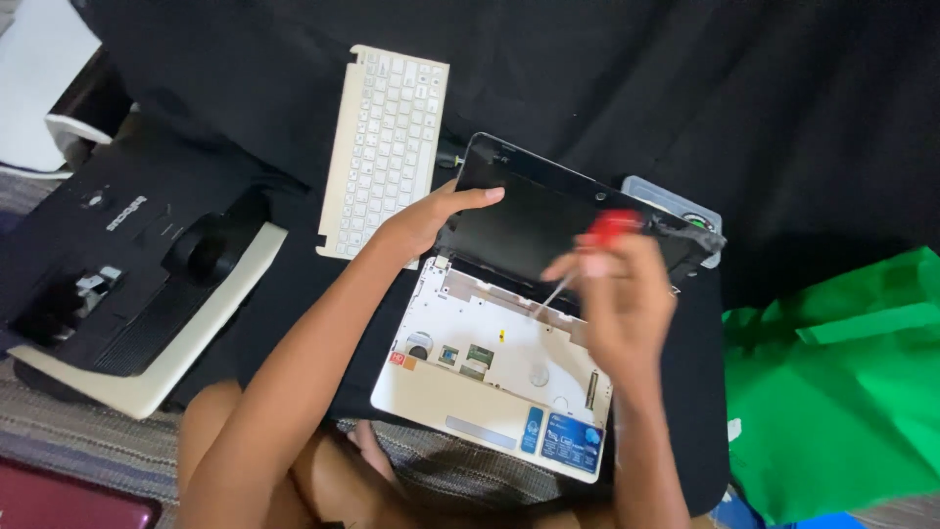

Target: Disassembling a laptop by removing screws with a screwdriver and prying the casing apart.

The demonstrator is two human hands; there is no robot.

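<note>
Saw black device (117, 264) far left, detached white keyboard (387, 152) set aside beyond it. My left hand (431, 217) gripped screen edge, steadying small white laptop (490, 382) on black cloth (783, 118). My right hand (617, 294) closed on red-handled screwdriver (587, 257), tip down at hinge area, likely for screw. Green bag (832, 382) right.

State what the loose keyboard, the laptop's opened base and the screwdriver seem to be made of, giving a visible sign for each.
Keyboard: cream plastic, matte, with moulded keys and no glare.
Laptop base: white plastic shell, smooth; the bare panel under the removed keys looks like pale metal, though that is uncertain.
Screwdriver, held in the right hand: glossy translucent red handle, likely plastic; thin grey shaft, apparently steel.
</note>
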